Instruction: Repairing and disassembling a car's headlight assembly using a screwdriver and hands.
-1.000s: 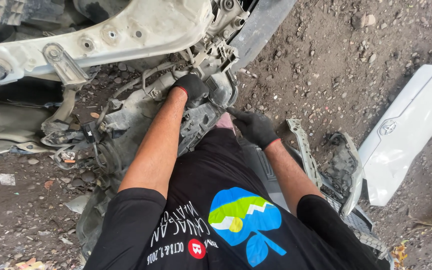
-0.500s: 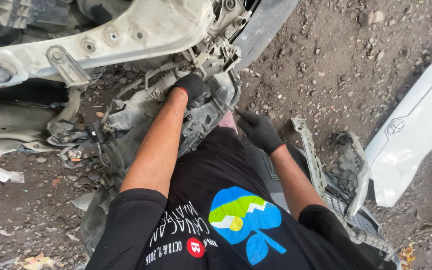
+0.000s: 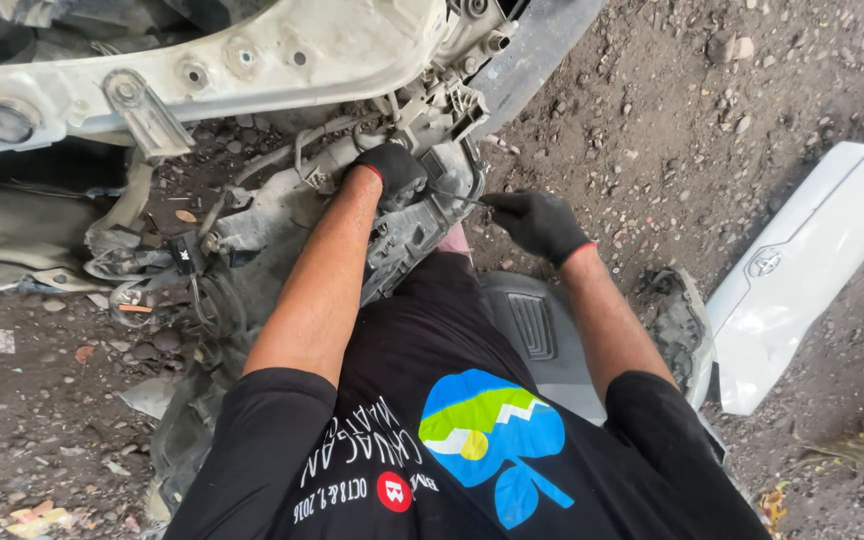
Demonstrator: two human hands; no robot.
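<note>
Since the earlier frame, the right hand (image 3: 537, 222) has lifted away from the dark lap and swung up toward the grey housing (image 3: 407, 235), where its gloved fingertips now pinch the end of a thin dark wire (image 3: 460, 199) running out of that housing. Its other fingers curl loosely under the palm. By contrast, the left hand (image 3: 389, 172) has hardly shifted: it stays pressed on the top of the grey housing, its black-gloved fingers curled tight together around a part there, though exactly what they grip cannot be made out. Just above the housing lies the white car frame (image 3: 252, 60), with a bracket hanging from it to the upper left. Left of the housing, a tangle of hoses and cables (image 3: 167, 265) rests on the dirt. Below the housing, a grey ribbed panel (image 3: 532, 325) sits under the person's right arm. Well to the right of the housing, a white body panel (image 3: 802, 270) lies on the gravel.
</note>
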